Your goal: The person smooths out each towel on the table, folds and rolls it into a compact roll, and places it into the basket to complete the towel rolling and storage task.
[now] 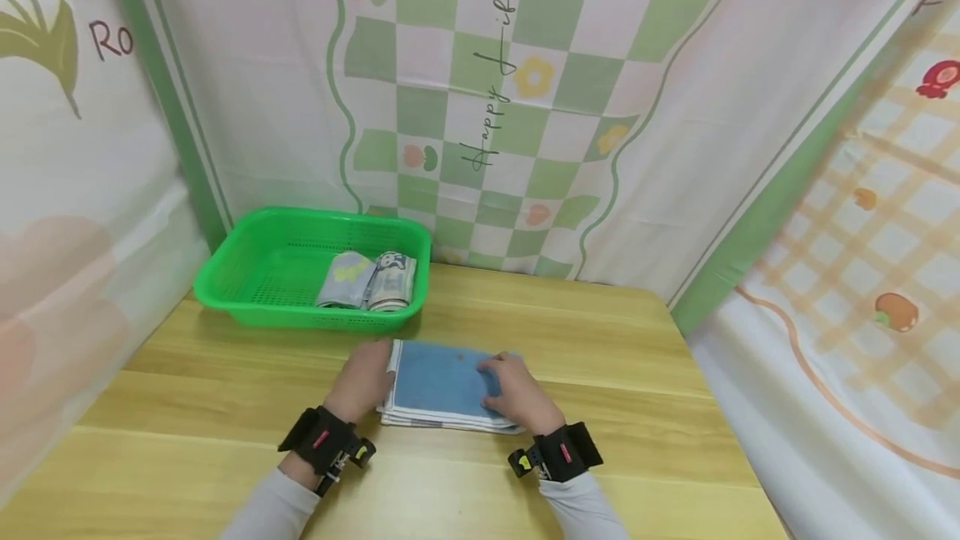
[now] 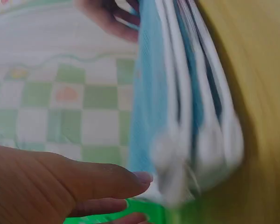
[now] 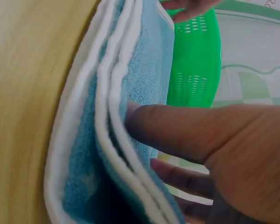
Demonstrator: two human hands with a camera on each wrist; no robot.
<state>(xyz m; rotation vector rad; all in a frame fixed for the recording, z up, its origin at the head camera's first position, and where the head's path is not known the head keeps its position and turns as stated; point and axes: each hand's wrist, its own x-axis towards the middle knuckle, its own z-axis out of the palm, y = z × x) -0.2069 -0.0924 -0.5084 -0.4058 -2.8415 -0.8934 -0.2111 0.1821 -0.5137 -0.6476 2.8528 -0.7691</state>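
Observation:
A folded blue towel [image 1: 438,377] with white edging lies flat on the wooden table, its layers stacked. My left hand [image 1: 362,377] is at the towel's left edge. In the left wrist view its thumb [image 2: 116,182] lies straight, the tip right at the towel's white-edged corner [image 2: 170,163]. My right hand [image 1: 517,390] rests on the right end of the towel, thumb and fingers spread apart. Up close, the right thumb [image 3: 172,130] presses on the upper blue layer, with the other fingers beyond it. Below, the white-edged layers gape a little.
A green plastic basket [image 1: 258,273] stands at the back left of the table [image 1: 600,340]. Inside it lie a folded grey cloth [image 1: 347,277] with a yellow print and a rolled patterned cloth [image 1: 392,282]. Printed curtains [image 1: 487,90] hang behind and on both sides.

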